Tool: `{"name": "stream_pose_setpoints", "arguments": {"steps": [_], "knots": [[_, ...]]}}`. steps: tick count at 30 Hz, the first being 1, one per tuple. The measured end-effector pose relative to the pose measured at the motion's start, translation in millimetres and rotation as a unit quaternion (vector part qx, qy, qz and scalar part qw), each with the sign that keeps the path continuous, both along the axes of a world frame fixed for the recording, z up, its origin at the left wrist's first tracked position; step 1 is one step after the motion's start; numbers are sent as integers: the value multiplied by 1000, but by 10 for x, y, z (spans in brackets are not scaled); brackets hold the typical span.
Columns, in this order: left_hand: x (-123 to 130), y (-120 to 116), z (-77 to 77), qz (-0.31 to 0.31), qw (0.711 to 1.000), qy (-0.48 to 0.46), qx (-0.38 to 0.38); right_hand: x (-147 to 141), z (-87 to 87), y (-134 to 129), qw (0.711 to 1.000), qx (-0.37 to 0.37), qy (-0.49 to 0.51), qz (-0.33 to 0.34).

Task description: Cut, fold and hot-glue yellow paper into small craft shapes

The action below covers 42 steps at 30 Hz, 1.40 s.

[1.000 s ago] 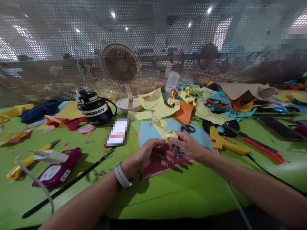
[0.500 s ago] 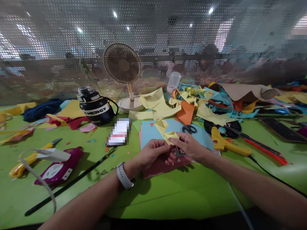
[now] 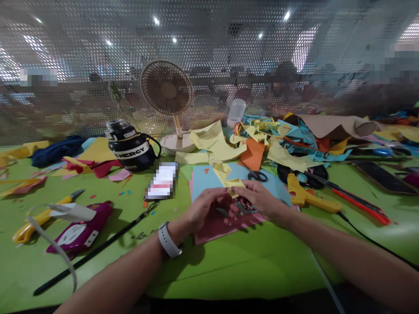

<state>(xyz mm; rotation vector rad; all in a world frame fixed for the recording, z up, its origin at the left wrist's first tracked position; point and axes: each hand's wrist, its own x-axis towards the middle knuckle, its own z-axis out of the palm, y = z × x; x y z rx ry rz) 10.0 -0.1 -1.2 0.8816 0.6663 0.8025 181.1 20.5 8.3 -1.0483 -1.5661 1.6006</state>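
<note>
Between thumb and fingers, my right hand (image 3: 260, 199) pinches a folded piece of yellow paper (image 3: 234, 183) at its lower right edge. My left hand (image 3: 211, 207) is close beside it, fingers loosely curved and apart, with a fingertip at the paper's lower left edge. Beneath both hands lies a stack of sheets, a light blue sheet (image 3: 200, 178) on top and a pink sheet (image 3: 209, 233) below. Dark-handled scissors (image 3: 258, 175) rest on the blue sheet, just beyond my right hand.
A yellow glue gun (image 3: 312, 201) and a red cutter (image 3: 362, 207) lie at right. Paper scraps (image 3: 278, 131) pile up behind. At left are a phone (image 3: 162, 181), a black flask (image 3: 132, 148), a fan (image 3: 168, 89), a purple device (image 3: 83, 231) and a second yellow glue gun (image 3: 36, 222).
My left hand's thumb and fingers have loosened from the yellow paper and moved apart. The right hand still pinches the paper, almost in the same place.
</note>
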Motion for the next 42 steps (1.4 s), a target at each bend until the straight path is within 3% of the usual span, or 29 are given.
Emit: {"name": "stream_pose_setpoints", "arguments": {"steps": [5, 7, 10, 12, 17, 21, 29, 31, 35, 38, 42], "knots": [[-6, 15, 49, 101, 988, 82, 83, 11, 10, -19, 999, 34, -23, 21], [-21, 24, 65, 110, 982, 96, 117, 36, 35, -14, 998, 55, -20, 1], [-37, 21, 78, 68, 984, 113, 123, 87, 63, 29, 994, 69, 35, -74], [-45, 10, 78, 16, 985, 126, 113, 111, 80, 61, 991, 34, 77, -102], [-80, -27, 57, -47, 985, 121, 118, 102, 160, 46, 991, -79, 94, -59], [-104, -39, 71, -115, 985, 95, 91, 64, 181, 14, 997, -46, 49, -35], [-144, 120, 78, 54, 956, 181, 223, 123, 141, 95, 984, 128, -32, -121], [-160, 142, 51, 50, 933, 226, 277, 166, 175, 95, 960, 235, -83, -124], [-167, 127, 79, 69, 893, 269, 353, 204, 230, 62, 877, 443, -172, -70], [-148, 103, 151, 140, 908, 222, 327, 176, 195, 39, 869, 456, -192, -26], [-116, 88, 191, 181, 944, 140, 237, 121, 113, 11, 910, 380, -165, -37]]}}
